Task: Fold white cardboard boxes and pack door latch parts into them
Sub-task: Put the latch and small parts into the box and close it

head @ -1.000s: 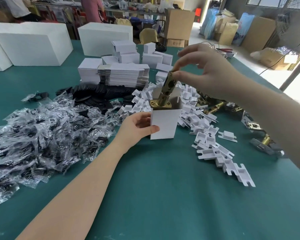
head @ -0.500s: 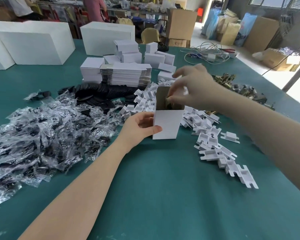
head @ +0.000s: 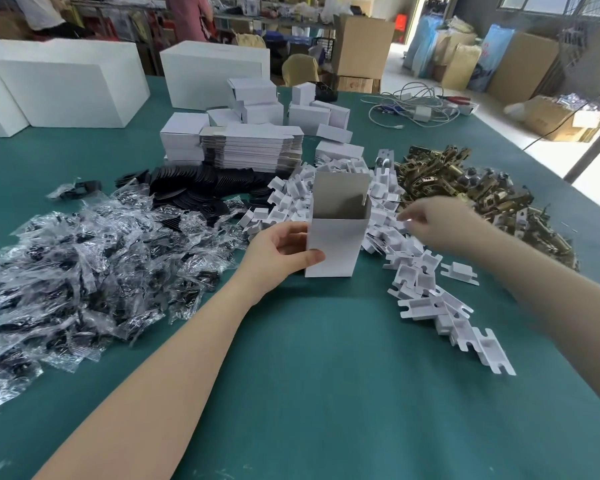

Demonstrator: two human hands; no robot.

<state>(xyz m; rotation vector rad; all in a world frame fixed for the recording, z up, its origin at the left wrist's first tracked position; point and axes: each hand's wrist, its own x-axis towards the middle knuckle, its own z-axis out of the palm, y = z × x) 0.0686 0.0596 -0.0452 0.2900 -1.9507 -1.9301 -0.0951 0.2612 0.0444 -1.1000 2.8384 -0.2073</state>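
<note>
A small white cardboard box (head: 336, 244) stands upright on the green table (head: 326, 375), its top flaps open. My left hand (head: 281, 251) grips its left side, thumb on the front face. Nothing shows above the rim, and the box's inside is hidden. My right hand (head: 440, 226) is to the right of the box, fingers loosely extended over the pile of white cardboard inserts (head: 420, 271), fingertips at one of them. A heap of brass door latch parts (head: 465, 188) lies behind that hand.
Clear bags of dark parts (head: 84, 258) cover the left. Black discs (head: 201, 188) and a stack of flat white boxes (head: 253, 147) lie behind the box. Large white cartons (head: 66, 84) stand far left, and a coiled cable (head: 413, 109) lies far right.
My right hand lowered a brass latch into the box, let it go, and moved right and down to the inserts. My left hand kept its grip on the box.
</note>
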